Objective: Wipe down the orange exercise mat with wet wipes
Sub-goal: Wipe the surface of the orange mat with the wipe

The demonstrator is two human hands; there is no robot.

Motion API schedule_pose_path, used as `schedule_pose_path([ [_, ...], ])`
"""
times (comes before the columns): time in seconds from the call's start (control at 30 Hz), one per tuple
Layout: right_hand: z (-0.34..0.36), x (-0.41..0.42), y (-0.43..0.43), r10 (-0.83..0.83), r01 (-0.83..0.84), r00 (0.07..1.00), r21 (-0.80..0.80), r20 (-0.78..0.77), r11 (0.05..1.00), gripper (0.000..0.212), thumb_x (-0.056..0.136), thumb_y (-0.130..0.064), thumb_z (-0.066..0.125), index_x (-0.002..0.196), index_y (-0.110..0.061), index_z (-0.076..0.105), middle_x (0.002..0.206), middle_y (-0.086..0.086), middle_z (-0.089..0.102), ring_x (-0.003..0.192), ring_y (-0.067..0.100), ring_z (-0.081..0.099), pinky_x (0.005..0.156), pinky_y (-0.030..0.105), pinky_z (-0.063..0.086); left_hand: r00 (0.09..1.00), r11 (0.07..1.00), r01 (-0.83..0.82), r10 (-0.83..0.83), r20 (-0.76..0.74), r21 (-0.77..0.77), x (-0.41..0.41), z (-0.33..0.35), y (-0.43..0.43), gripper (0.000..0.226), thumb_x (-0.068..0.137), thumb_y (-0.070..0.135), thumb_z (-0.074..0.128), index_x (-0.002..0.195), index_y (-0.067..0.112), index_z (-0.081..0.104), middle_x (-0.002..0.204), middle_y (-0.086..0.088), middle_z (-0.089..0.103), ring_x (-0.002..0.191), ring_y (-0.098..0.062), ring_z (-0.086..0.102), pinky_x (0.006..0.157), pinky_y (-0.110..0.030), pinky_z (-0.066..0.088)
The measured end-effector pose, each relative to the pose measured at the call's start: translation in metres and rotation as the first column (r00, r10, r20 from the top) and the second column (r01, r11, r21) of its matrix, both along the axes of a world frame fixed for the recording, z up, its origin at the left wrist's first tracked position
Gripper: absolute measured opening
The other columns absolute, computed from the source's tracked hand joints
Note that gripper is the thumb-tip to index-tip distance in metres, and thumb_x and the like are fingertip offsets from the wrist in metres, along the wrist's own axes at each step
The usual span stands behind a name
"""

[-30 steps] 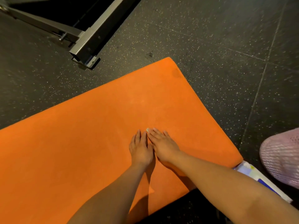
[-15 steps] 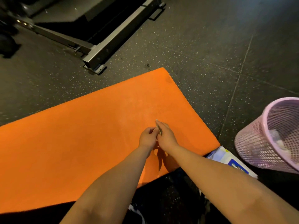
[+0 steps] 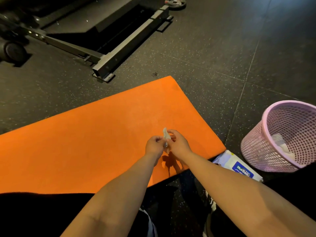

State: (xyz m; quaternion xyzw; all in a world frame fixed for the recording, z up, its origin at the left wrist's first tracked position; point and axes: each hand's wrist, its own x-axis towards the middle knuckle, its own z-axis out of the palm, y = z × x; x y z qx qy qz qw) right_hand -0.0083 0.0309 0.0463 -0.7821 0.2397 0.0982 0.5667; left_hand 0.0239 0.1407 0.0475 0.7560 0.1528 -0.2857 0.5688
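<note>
Both hands raised above orange mat (image 3: 95, 142), near its right end. Right hand (image 3: 178, 144) pinches a crumpled wet wipe (image 3: 165, 135); left hand (image 3: 153, 145), fingers curled, touches its lower part. Mat's long axis runs left. Pink basket (image 3: 266, 142) right of mat, nearer right hand. Wipe pack (image 3: 239, 166) reads "HuiBaiu", uncertain.

Dark speckled rubber floor tiles (image 3: 213, 48) are spreading across the whole room, pale seams crossing between them. A black steel equipment frame (image 3: 119, 48) is sitting at upper left, a weight plate (image 3: 175, 3) lying just beyond it under dim lighting.
</note>
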Motion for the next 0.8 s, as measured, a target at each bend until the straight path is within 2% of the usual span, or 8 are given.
schedule_pose_path([
  [0.03,0.001,-0.002,0.001,-0.007,0.007,1.0,-0.025,-0.004,1.0,0.036,0.105,-0.016,0.053,0.141,-0.021,0.052,0.124,0.007,0.06,0.098,0.025,0.063,0.081,0.045,0.057,1.0,1.0,-0.008,0.008,0.001,0.003,-0.003,-0.002,0.001,0.009,0.102,0.023,0.058,0.097,0.016,0.062,0.105,-0.009,0.065,0.087,-0.025,0.06,0.071,-0.036,0.05],
  [0.1,0.006,-0.005,0.003,-0.039,0.038,0.999,-0.056,-0.015,0.998,0.027,0.106,-0.023,0.052,0.132,-0.019,0.057,0.11,0.002,0.059,0.093,0.022,0.059,0.081,0.044,0.054,1.0,1.0,-0.014,0.014,0.019,0.011,-0.007,-0.005,0.003,0.01,0.102,0.021,0.059,0.106,0.013,0.062,0.104,-0.007,0.065,0.083,-0.022,0.06,0.065,-0.03,0.048],
  [0.2,0.012,-0.009,0.006,-0.054,0.053,0.998,-0.079,-0.009,0.995,0.028,0.107,-0.036,0.048,0.109,-0.014,0.066,0.094,0.004,0.064,0.076,0.018,0.056,0.068,0.042,0.048,0.999,1.0,0.003,-0.005,0.054,0.029,-0.01,-0.004,0.006,0.014,0.103,0.019,0.057,0.112,0.012,0.063,0.103,-0.004,0.065,0.079,-0.015,0.059,0.059,-0.025,0.044],
  [0.3,0.01,-0.01,0.006,-0.044,0.042,0.999,-0.113,-0.017,0.993,0.031,0.108,-0.033,0.046,0.095,-0.013,0.065,0.088,0.005,0.062,0.067,0.017,0.05,0.053,0.03,0.036,0.997,0.999,0.009,-0.012,0.072,0.041,-0.009,-0.003,0.007,0.016,0.103,0.022,0.056,0.11,0.011,0.066,0.106,-0.007,0.068,0.084,-0.019,0.06,0.06,-0.026,0.043],
  [0.47,0.008,-0.01,0.002,-0.136,0.131,0.989,-0.084,-0.064,0.988,0.02,0.1,-0.004,0.046,0.106,-0.003,0.065,0.102,0.01,0.062,0.079,0.021,0.051,0.055,0.029,0.037,0.996,0.997,-0.038,0.033,0.084,0.064,-0.01,-0.004,0.008,0.016,0.104,0.021,0.052,0.098,0.013,0.064,0.09,-0.005,0.061,0.073,-0.02,0.05,0.059,-0.031,0.039],
  [0.53,0.007,-0.011,0.0,-0.143,0.139,0.987,-0.058,-0.078,0.989,0.022,0.1,-0.004,0.044,0.109,-0.006,0.064,0.103,0.006,0.061,0.086,0.023,0.053,0.058,0.029,0.039,0.997,0.996,-0.042,0.037,0.071,0.075,-0.009,-0.006,0.01,0.017,0.105,0.021,0.05,0.1,0.012,0.064,0.086,-0.005,0.062,0.069,-0.019,0.049,0.057,-0.031,0.037],
  [0.67,0.005,-0.01,-0.003,-0.162,0.157,0.985,-0.083,-0.058,0.984,0.022,0.105,-0.012,0.046,0.12,-0.012,0.062,0.107,0.001,0.057,0.092,0.021,0.054,0.06,0.029,0.039,0.997,0.997,-0.053,0.05,0.056,0.064,-0.007,-0.006,0.01,0.019,0.105,0.02,0.049,0.108,0.011,0.065,0.096,-0.016,0.072,0.076,-0.022,0.058,0.06,-0.03,0.042],
  [0.8,0.002,-0.011,-0.002,-0.191,0.19,0.981,-0.03,-0.04,0.981,0.013,0.101,-0.013,0.05,0.108,-0.017,0.061,0.102,-0.001,0.06,0.083,0.016,0.054,0.057,0.023,0.039,0.999,0.999,-0.039,0.039,0.004,-0.003,-0.009,-0.004,0.009,0.021,0.105,0.028,0.046,0.119,0.018,0.058,0.101,-0.013,0.071,0.081,-0.022,0.062,0.067,-0.031,0.044],
])
